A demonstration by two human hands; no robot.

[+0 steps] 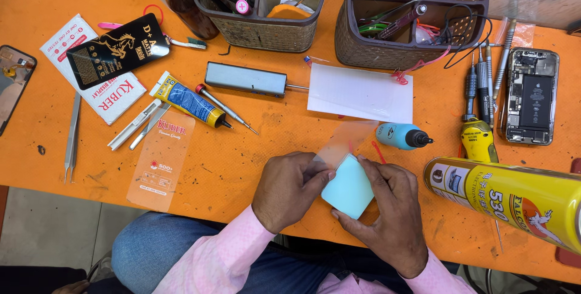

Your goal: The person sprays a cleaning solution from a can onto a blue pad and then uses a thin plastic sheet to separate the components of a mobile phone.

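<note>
Left hand (289, 188): at the near edge of the table, fingers curled, thumb and forefinger pinching a clear film (344, 143) at its lower end, right beside the card's top corner.
Right hand (387, 212): wraps the card from the right and below; thumb on its upper edge, fingers closed against its underside.
Card (349, 192): pale blue, flat, roughly rectangular, tilted, held between both hands just above the table's near edge.
Film: thin and see-through, rising from the left fingertips up toward the white sheet; whether it is attached to the card cannot be told.
Table (254, 155): orange, scratched and stained.
White sheet (361, 93): lies flat beyond the hands, just in front of the right basket.
Baskets: two brown woven ones at the far edge, left (257, 25) and right (369, 49), both full of tools and cables.
Small bottle (402, 136): light blue with a black tip, lying on its side just beyond the right hand.
Spray can (508, 200): yellow, lying at the right, near the right hand.
Glue tube (187, 100): yellow and blue, lying left of centre.
Open phone (532, 96): far right, back off, insides showing.
Tweezers (72, 138): far left, well apart from the hands.
</note>
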